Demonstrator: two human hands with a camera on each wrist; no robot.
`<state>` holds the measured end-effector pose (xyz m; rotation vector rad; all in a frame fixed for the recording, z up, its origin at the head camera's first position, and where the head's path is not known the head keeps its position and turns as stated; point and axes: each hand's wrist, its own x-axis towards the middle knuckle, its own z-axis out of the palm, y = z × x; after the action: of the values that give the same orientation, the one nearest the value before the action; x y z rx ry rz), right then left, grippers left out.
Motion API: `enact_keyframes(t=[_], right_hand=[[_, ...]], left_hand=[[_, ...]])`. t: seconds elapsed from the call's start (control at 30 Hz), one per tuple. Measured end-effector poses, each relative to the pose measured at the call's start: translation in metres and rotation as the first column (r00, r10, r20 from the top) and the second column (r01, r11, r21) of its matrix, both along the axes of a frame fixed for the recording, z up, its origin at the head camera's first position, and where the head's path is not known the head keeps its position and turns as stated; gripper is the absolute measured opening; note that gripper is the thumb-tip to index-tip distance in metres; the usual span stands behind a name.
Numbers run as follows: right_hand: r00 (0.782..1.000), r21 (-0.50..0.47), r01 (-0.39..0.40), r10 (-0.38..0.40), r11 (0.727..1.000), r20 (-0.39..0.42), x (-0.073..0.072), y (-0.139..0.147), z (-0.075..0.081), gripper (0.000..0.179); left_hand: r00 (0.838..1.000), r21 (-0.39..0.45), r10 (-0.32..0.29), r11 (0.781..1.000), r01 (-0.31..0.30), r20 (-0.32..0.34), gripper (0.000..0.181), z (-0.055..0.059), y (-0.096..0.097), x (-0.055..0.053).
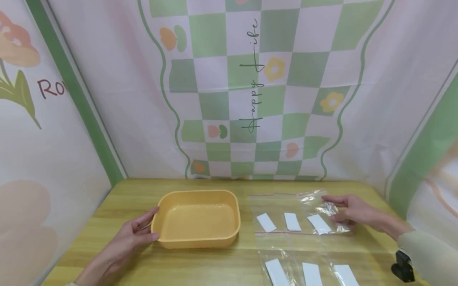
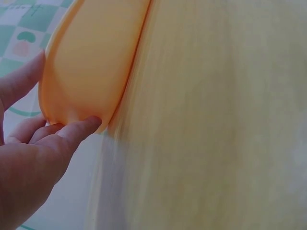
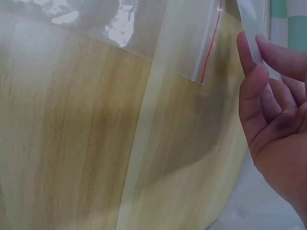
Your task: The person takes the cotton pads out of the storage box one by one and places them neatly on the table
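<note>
A shallow yellow plastic tray (image 1: 198,243) sits on the left part of the table. My left hand (image 1: 133,235) holds its left end, index finger at the far corner and thumb at the near one. The left wrist view has the thumb and fingers about the end of the orange-looking tray (image 2: 91,62). At the right, my right hand (image 1: 352,211) pinches the right end of a clear zip-lock bag (image 1: 293,200). In the right wrist view, a thin translucent edge lies between the thumb and fingers (image 3: 247,52). White rectangular pieces (image 1: 292,221) show at the bags.
Nearer the front lie more clear bags (image 1: 291,246) with white rectangles (image 1: 312,274). A small black object (image 1: 403,267) is by the right sleeve (image 1: 429,254). Behind the wooden table (image 1: 143,190) hangs a green-and-white checked cloth (image 1: 243,99).
</note>
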<state>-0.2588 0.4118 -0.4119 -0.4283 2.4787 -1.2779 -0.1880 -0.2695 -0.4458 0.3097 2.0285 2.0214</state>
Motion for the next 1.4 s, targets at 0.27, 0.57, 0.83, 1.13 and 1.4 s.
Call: enact_keyframes(t=[0.27,0.57,0.83,1.13,1.4], right_hand=[[0.997,0.015,0.069,-0.068,0.998,-0.040,0.004,0.002,-0.005,0.082],[0.986,0.088,0.140,-0.130,0.986,-0.106,0.007,0.002,-0.012,0.083],[0.972,0.163,0.167,-0.135,0.972,-0.192,0.008,0.002,-0.015,0.082],[0.962,0.212,0.142,-0.084,0.967,-0.260,0.006,0.002,-0.016,0.081],[0.937,0.257,0.158,-0.063,0.953,-0.343,0.016,0.007,-0.006,0.065]], left_hand=[[1.000,0.006,0.000,1.000,0.000,0.001,0.093,-0.001,0.000,-0.001],[1.000,0.006,-0.003,1.000,0.003,0.004,0.092,-0.002,-0.001,-0.002],[1.000,-0.001,-0.010,1.000,0.010,0.001,0.092,-0.002,-0.002,-0.003],[1.000,-0.004,-0.007,1.000,0.007,-0.007,0.092,-0.001,-0.004,-0.005],[0.993,-0.017,0.117,0.993,-0.117,-0.003,0.083,0.006,-0.002,-0.002]])
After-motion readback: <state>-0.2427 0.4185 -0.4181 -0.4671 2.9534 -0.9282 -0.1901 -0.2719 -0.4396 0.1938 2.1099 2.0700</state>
